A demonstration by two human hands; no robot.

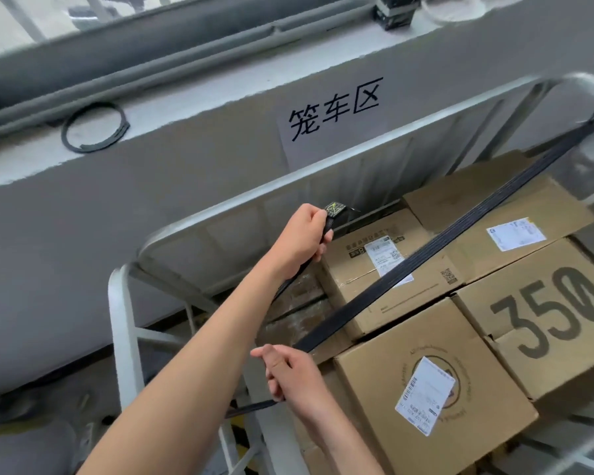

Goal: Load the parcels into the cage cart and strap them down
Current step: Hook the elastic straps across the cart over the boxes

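Strap [426,255] | left fingers [318,219] curled round its end | right fingers [275,378] gripping it | far end blurred

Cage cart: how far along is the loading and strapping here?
Done: cardboard parcels fill the cage cart, and a black strap already runs diagonally over them from the far right corner. In hand: the left hand grips the strap's tagged end, the right hand grips it nearer the front. Left: that end looks unfastened, so it likely needs securing and tightening.
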